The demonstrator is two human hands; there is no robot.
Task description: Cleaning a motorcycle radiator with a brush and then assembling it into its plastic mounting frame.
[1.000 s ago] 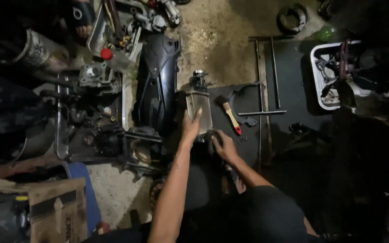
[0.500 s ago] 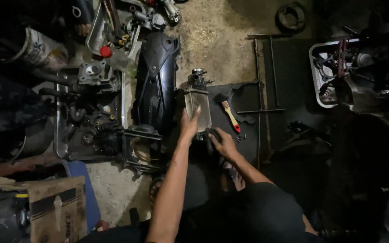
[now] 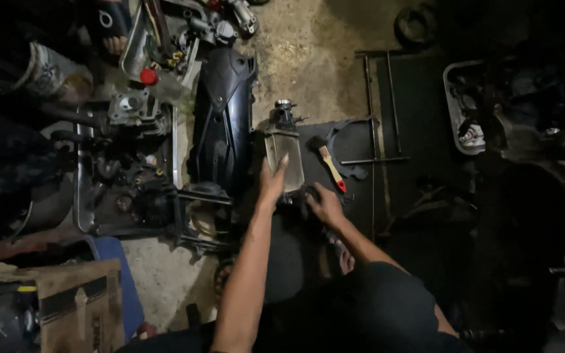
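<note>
Hands at the metal engine casing (image 3: 284, 157) on the dark mat (image 3: 361, 196). My left hand (image 3: 271, 184) lies flat-fingered along its left edge; my right hand (image 3: 325, 206) curls at its near end, grip hidden. Risk, as I judge it: the oily casing slides or tips beyond my fingertips, knocking the wooden-handled brush (image 3: 330, 167) just right of them.

A greyish metal engine casing (image 3: 284, 153), long and boxy with a knobbed fitting at its far end, is lying lengthwise on a dark mat (image 3: 354, 196), centre scene.
</note>
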